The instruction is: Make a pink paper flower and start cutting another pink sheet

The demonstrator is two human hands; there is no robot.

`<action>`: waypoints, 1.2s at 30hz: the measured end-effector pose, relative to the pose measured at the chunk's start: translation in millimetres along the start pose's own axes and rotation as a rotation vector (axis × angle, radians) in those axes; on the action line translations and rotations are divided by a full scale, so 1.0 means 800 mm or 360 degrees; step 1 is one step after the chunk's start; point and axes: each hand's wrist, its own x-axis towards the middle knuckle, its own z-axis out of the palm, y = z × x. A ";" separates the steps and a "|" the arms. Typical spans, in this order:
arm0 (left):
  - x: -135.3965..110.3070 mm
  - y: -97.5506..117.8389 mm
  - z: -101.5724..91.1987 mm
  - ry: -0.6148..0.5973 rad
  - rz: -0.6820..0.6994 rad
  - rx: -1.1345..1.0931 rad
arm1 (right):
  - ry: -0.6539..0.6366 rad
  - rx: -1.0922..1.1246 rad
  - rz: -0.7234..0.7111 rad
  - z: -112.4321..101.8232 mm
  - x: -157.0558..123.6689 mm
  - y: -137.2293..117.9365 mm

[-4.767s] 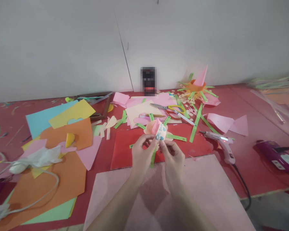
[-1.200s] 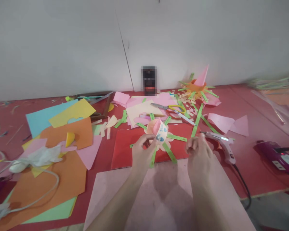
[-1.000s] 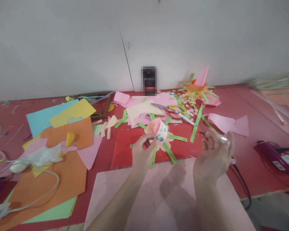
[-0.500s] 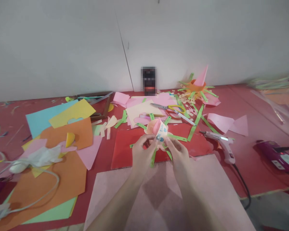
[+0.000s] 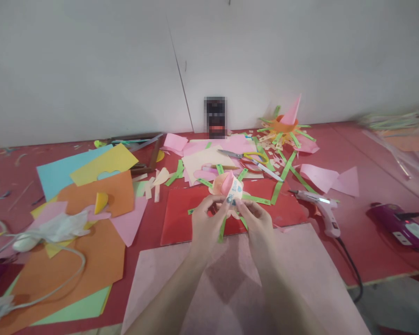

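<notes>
Between my two hands is a paper craft [image 5: 236, 190], a cream paper ring with blue drawing on it and a pink paper cone inside. Petal shapes and green paper strips [image 5: 256, 199] spread out from its base. My left hand [image 5: 206, 221] pinches the ring's lower left side. On the right side my right hand [image 5: 257, 221] pinches it too, the fingertips of both hands close together. A red board [image 5: 178, 216] lies under the craft. Parts of the base are hidden behind my fingers.
Right of my hands lies a glue gun [image 5: 323, 209], its cord hanging over the edge, near a purple power strip [image 5: 401, 225]. Scissors [image 5: 244, 156] rest on paper behind. Another paper craft [image 5: 288, 123] stands at the back. Coloured paper sheets [image 5: 101, 251] and a white cable cover the left.
My right hand's fingertips have shifted slightly left along the ring. The craft and my left hand stay almost in place.
</notes>
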 end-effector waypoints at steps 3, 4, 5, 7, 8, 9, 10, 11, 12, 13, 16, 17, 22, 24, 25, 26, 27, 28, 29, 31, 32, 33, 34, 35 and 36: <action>0.000 0.001 0.000 0.0002 -0.0016 0.0003 | -0.0001 0.0027 -0.0002 0.000 0.000 0.000; 0.000 0.000 0.000 0.0002 -0.0018 0.0005 | -0.0004 0.0043 -0.0003 0.000 0.000 0.000; 0.000 0.000 0.000 0.0004 -0.0018 0.0005 | -0.0014 0.0063 -0.0003 0.000 0.000 0.000; 0.000 -0.002 -0.001 0.0010 -0.0010 0.0005 | -0.0041 0.0117 0.0006 -0.001 0.000 0.002; 0.000 -0.002 -0.001 0.0012 -0.0006 0.0005 | -0.0050 0.0149 0.0013 -0.001 0.001 0.002; 0.000 -0.003 -0.001 0.0013 -0.0003 0.0006 | -0.0054 0.0179 0.0021 -0.001 0.001 0.003; 0.001 -0.003 -0.001 0.0013 -0.0001 0.0004 | -0.0050 0.0206 0.0029 0.000 0.002 0.003; 0.001 -0.004 -0.001 0.0008 -0.0001 0.0002 | -0.0042 0.0230 0.0038 0.000 0.003 0.004; 0.001 -0.004 -0.001 0.0007 -0.0002 0.0000 | -0.0041 0.0250 0.0043 0.000 0.003 0.004; 0.001 -0.003 -0.001 0.0006 -0.0002 -0.0005 | -0.0047 0.0266 0.0047 0.000 0.004 0.004; 0.001 -0.003 0.000 0.0007 0.0006 -0.0017 | -0.0079 0.0286 0.0040 0.001 0.005 0.002; 0.001 -0.003 0.000 0.0005 0.0009 -0.0013 | -0.0077 0.0282 0.0036 0.000 0.005 0.001; 0.001 -0.006 -0.001 -0.0013 0.0032 0.0074 | -0.0021 0.0274 0.0050 0.001 0.004 0.000; 0.001 -0.008 -0.001 -0.0041 0.0062 0.0125 | -0.0019 0.0281 0.0059 0.001 0.004 0.000; 0.001 -0.009 -0.001 -0.0056 0.0078 0.0148 | -0.0026 0.0283 0.0060 0.002 0.004 0.001; 0.002 -0.010 -0.001 -0.0062 0.0091 0.0170 | -0.0039 0.0285 0.0056 0.002 0.004 0.001; 0.002 -0.010 -0.001 -0.0065 0.0099 0.0190 | -0.0054 0.0288 0.0052 0.003 0.004 0.002; 0.002 -0.011 -0.001 -0.0063 0.0106 0.0207 | -0.0065 0.0295 0.0048 0.003 0.004 0.002; 0.002 -0.011 -0.002 -0.0066 0.0113 0.0223 | -0.0073 0.0303 0.0046 0.003 0.004 0.002; 0.002 -0.011 -0.002 -0.0075 0.0128 0.0242 | -0.0077 0.0314 0.0048 0.002 0.005 0.004; 0.002 -0.011 -0.002 -0.0083 0.0134 0.0242 | -0.0071 0.0313 0.0052 0.002 0.005 0.004; 0.002 -0.010 -0.002 -0.0091 0.0138 0.0239 | -0.0066 0.0309 0.0055 0.001 0.005 0.005; 0.002 -0.010 -0.003 -0.0097 0.0140 0.0236 | -0.0061 0.0302 0.0054 0.001 0.005 0.006; 0.002 -0.010 -0.003 -0.0102 0.0139 0.0233 | -0.0059 0.0296 0.0050 0.000 0.005 0.007; 0.002 -0.010 -0.003 -0.0106 0.0138 0.0230 | -0.0061 0.0290 0.0047 0.000 0.005 0.007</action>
